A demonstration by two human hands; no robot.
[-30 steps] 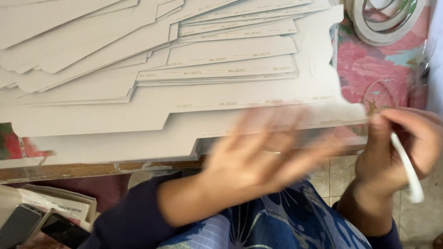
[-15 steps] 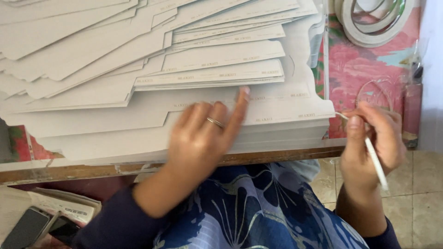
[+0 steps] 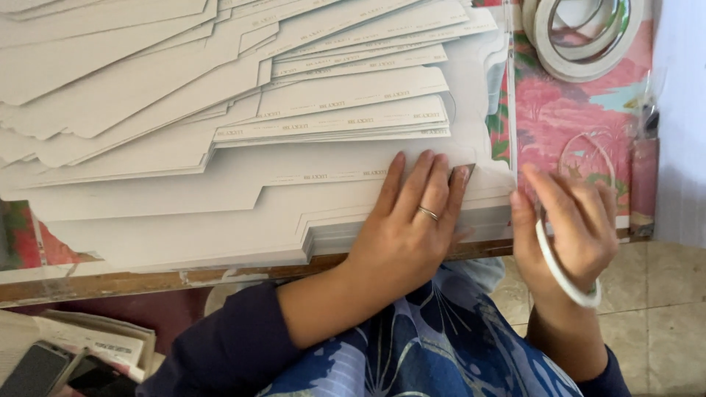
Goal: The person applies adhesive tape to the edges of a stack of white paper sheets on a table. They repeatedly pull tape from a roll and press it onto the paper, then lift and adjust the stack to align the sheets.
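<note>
Left hand (image 3: 408, 228) flat on top sheet of a thick stack of pale grey die-cut cardboard sheets (image 3: 243, 213), fingers (image 3: 423, 184) straight & close together, pressing down near the stack's right front corner. Plain ring on one finger. Nothing gripped; palm & pads just bear on the card.

Right hand (image 3: 570, 224) just beside that corner, off the stack's right edge. Thumb & forefinger pinched at a thin clear strip (image 3: 512, 81) that runs up along the right edge of the sheets; looks like tape or its liner, can't tell which. A thin white roll of narrow tape (image 3: 562, 268) is looped round the other fingers, hanging under the palm.

Doing this well, in my judgement: keep left hand firm & close to the edge so the top sheet can't lift or skid; pull strip low & along the edge, not upward; keep tension steady so it doesn't snap or wrinkle.

Around: more grey sheets fanned out behind, across most of the counter (image 3: 147, 283), wood front edge showing. Pink patterned plastic counter cover (image 3: 573, 117) at right. Stack of larger white tape rolls (image 3: 581, 37) at far right corner, well apart from hands. Blue floral garment (image 3: 441, 345) on lap below.
</note>
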